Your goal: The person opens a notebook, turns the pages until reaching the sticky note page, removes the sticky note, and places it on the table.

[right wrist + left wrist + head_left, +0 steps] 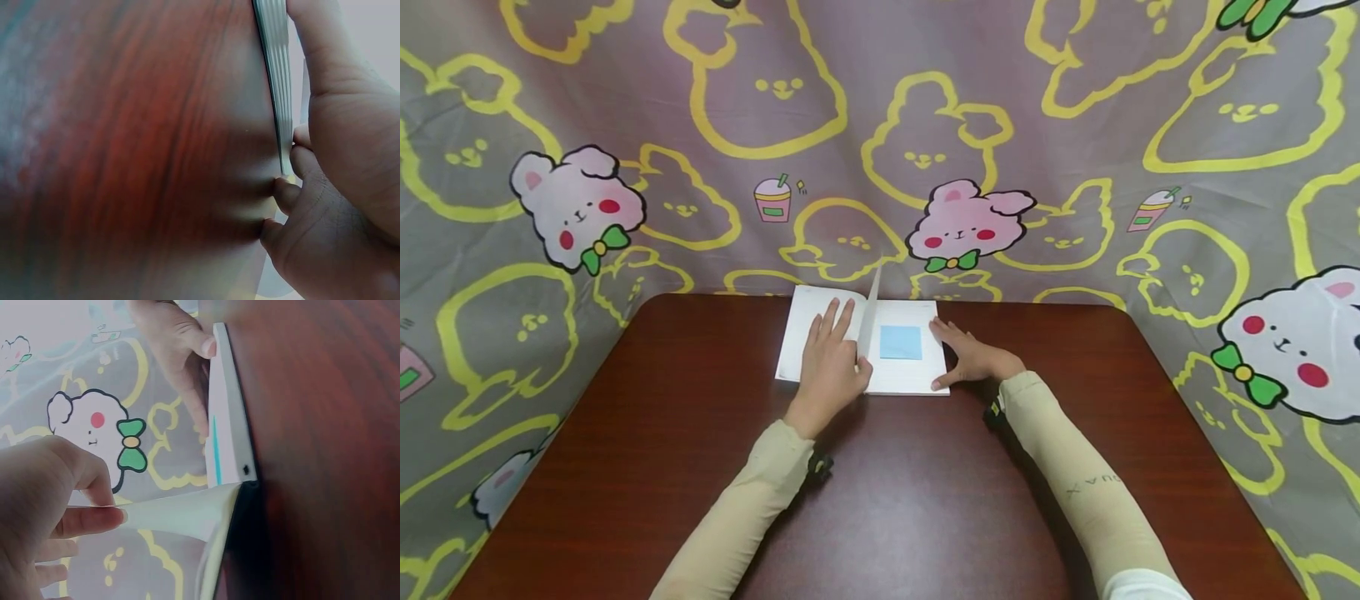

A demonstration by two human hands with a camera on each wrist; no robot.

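An open notebook [910,379] lies near the far edge of the table, with a blue sticky note [900,342] on its right-hand page. Between its two halves one page [872,312] stands almost upright. My left hand [835,362] is over the left half and pinches that page between thumb and index finger, as the left wrist view shows at the lifted page [172,512]. At the right edge, my right hand [976,357] touches the notebook with thumb and fingers spread. In the right wrist view, its fingertips [286,194] reach down beside the stacked page edges [278,81].
The dark reddish-brown table [895,500] stretches from the notebook toward me. Right behind its far edge hangs a grey curtain [850,175] with cartoon prints, which also runs along both sides.
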